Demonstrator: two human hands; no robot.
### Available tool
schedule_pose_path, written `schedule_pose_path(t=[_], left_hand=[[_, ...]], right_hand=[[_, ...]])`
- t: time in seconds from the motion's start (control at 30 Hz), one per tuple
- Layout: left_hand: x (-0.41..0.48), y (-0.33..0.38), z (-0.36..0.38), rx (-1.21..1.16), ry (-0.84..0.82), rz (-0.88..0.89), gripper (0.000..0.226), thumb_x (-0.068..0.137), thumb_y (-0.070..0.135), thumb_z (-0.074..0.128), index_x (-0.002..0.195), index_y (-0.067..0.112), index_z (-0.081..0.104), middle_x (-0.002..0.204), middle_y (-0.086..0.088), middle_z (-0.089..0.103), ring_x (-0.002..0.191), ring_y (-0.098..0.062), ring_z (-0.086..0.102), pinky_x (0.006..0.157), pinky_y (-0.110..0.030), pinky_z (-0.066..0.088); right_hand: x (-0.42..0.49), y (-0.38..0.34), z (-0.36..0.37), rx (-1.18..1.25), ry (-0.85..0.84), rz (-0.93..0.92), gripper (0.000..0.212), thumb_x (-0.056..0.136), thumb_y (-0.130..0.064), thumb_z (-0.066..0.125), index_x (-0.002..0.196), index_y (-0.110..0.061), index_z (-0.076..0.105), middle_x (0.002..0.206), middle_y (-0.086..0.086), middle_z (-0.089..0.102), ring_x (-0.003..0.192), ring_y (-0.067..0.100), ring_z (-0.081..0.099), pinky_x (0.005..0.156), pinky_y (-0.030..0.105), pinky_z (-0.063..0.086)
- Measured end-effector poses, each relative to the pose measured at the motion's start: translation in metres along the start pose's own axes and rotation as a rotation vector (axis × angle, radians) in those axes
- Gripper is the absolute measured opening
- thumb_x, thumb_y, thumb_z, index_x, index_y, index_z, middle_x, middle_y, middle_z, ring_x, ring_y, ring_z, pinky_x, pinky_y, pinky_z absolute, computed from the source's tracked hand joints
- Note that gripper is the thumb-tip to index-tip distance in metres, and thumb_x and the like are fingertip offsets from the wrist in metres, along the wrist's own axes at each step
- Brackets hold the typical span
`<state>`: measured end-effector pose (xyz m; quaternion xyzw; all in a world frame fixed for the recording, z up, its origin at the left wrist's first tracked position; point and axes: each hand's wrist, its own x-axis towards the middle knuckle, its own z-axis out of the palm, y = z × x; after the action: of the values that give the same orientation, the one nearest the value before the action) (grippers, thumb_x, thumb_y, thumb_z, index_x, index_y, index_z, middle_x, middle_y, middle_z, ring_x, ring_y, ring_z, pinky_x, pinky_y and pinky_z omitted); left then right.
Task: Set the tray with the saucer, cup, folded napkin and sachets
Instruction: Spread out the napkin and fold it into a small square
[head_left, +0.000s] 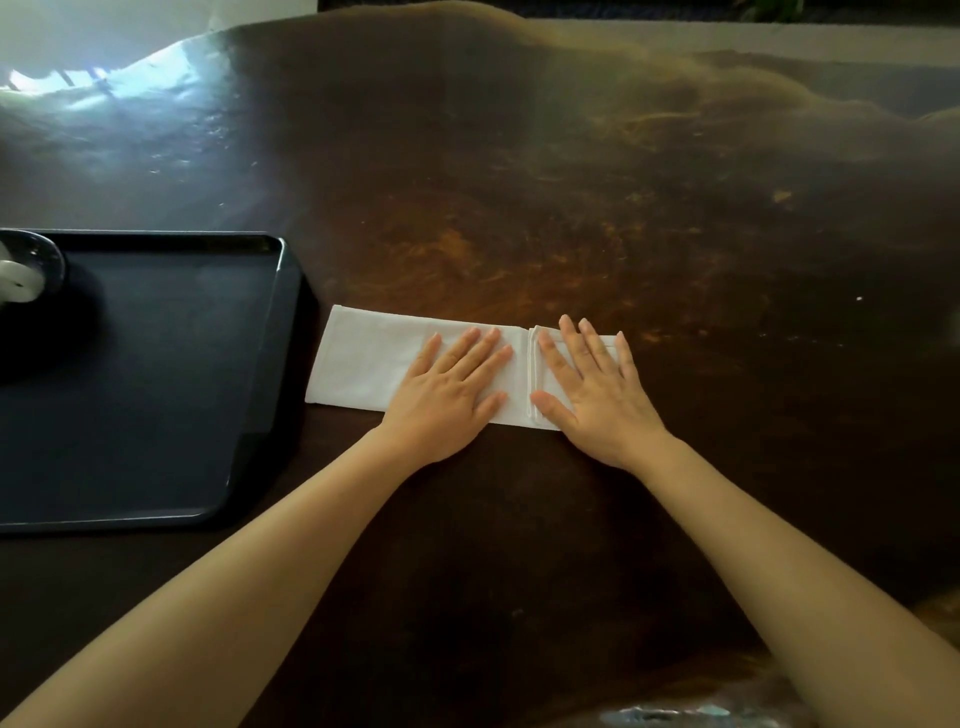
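So the napkin (395, 358) was lying flat on the tabletop (571, 208), right around the middle of the frame, folded into a long white strip running left to right. Its right end had been folded back over itself, so there was a thicker layered bit there with a visible edge running across the strip.

My left hand (447, 395) was flat and open, palm down, fingers spread, pressing on the strip just left of that folded edge. My right hand (592, 384) was the same deal, open and flat, palm down on the doubled-over part at the right end. Neither one was gripping anything, just lying on the cloth. The two hands sat side by side, close but not touching, with the fold line between them.

The tray (280, 322) was at the left of the frame, dark and rectangular with a raised rim, its right edge just beside the left end of the napkin but apart from it. In the tray's upper left corner, mostly cut off by the frame edge, I could make out a dark saucer (49, 254) with a white cup (18, 283) on it; only the handle side showed.

The tabletop itself was dark glossy wood, with window glare in the upper left of the frame.
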<state>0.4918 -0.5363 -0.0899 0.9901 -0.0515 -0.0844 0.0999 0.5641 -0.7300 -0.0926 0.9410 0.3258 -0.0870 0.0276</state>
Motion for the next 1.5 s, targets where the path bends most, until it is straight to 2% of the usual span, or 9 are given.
schedule_pose_path(t=[0.13,0.27,0.4,0.6,0.77,1.03,1.2,1.37,1.5], left_hand=[[-0.007,-0.013,-0.006,-0.032,0.026,-0.05,0.057,0.097,0.045,0.021,0.148,0.029,0.0,0.158,0.007,-0.007,0.144,-0.009,-0.013,0.118,-0.038,-0.009],[-0.028,-0.034,-0.015,-0.133,0.22,-0.523,0.063,0.095,0.034,0.036,0.149,0.016,0.008,0.159,-0.006,0.001,0.146,-0.022,-0.005,0.117,-0.046,0.0],[-0.036,-0.036,-0.032,-0.233,0.153,-0.793,0.07,0.092,0.027,0.045,0.148,0.011,0.006,0.156,-0.016,0.01,0.142,-0.034,0.014,0.111,-0.049,0.021],[-0.026,-0.038,-0.061,-0.37,0.169,-0.88,0.073,0.087,0.018,0.052,0.146,0.006,0.01,0.14,-0.019,0.039,0.126,-0.039,0.036,0.096,-0.046,0.038],[-0.024,-0.05,-0.071,-0.403,0.114,-0.932,0.045,0.085,0.014,0.05,0.126,0.0,0.039,0.116,-0.019,0.056,0.104,-0.035,0.054,0.069,-0.037,0.039],[-0.027,-0.04,-0.064,-0.379,0.17,-0.878,0.042,0.084,0.007,0.049,0.124,0.002,0.039,0.124,-0.022,0.048,0.114,-0.039,0.045,0.081,-0.044,0.041],[-0.023,-0.034,-0.067,-0.369,0.077,-0.908,0.051,0.086,0.013,0.051,0.132,0.006,0.033,0.134,-0.019,0.035,0.125,-0.038,0.032,0.088,-0.045,0.04],[-0.025,-0.037,-0.072,-0.455,0.111,-0.9,0.045,0.087,0.01,0.043,0.13,0.015,0.032,0.114,-0.017,0.053,0.096,-0.034,0.05,0.074,-0.041,0.041],[-0.027,-0.029,-0.085,-0.383,0.295,-0.823,0.046,0.085,0.005,0.044,0.128,0.018,0.033,0.091,-0.007,0.052,0.086,-0.03,0.05,0.093,-0.046,0.034]], right_hand=[[-0.001,-0.001,0.003,-0.017,0.023,0.016,0.07,0.081,-0.067,-0.004,0.141,-0.034,-0.022,0.157,0.002,-0.018,0.144,0.021,-0.017,0.113,0.046,-0.014],[0.001,-0.002,0.005,-0.029,0.021,0.032,0.074,0.08,-0.068,-0.006,0.143,-0.034,-0.019,0.157,0.001,-0.019,0.144,0.021,-0.017,0.112,0.046,-0.014],[0.001,-0.002,0.004,-0.019,0.018,0.029,0.072,0.078,-0.069,-0.008,0.14,-0.035,-0.022,0.157,0.001,-0.017,0.144,0.021,-0.016,0.113,0.048,-0.012],[0.001,-0.002,0.002,0.003,0.023,0.03,0.075,0.08,-0.069,-0.004,0.145,-0.034,-0.014,0.158,0.0,-0.015,0.145,0.02,-0.014,0.111,0.046,-0.016],[0.0,-0.002,0.003,0.018,0.029,0.029,0.073,0.082,-0.068,0.002,0.146,-0.034,-0.012,0.158,0.0,-0.014,0.145,0.019,-0.014,0.112,0.045,-0.016],[0.0,-0.002,0.002,0.018,0.037,0.028,0.075,0.079,-0.069,-0.005,0.145,-0.034,-0.015,0.158,0.001,-0.014,0.145,0.02,-0.013,0.112,0.046,-0.015],[0.0,0.001,0.003,0.021,0.036,0.016,0.076,0.079,-0.07,-0.003,0.145,-0.035,-0.014,0.158,0.0,-0.015,0.144,0.02,-0.015,0.11,0.046,-0.017],[0.001,0.002,0.003,0.013,0.035,0.006,0.075,0.08,-0.071,0.0,0.145,-0.035,-0.014,0.158,0.0,-0.014,0.144,0.02,-0.015,0.11,0.046,-0.017],[0.002,0.001,0.004,0.016,0.047,0.01,0.076,0.081,-0.071,0.002,0.146,-0.035,-0.011,0.158,0.0,-0.012,0.145,0.02,-0.013,0.11,0.045,-0.017]])
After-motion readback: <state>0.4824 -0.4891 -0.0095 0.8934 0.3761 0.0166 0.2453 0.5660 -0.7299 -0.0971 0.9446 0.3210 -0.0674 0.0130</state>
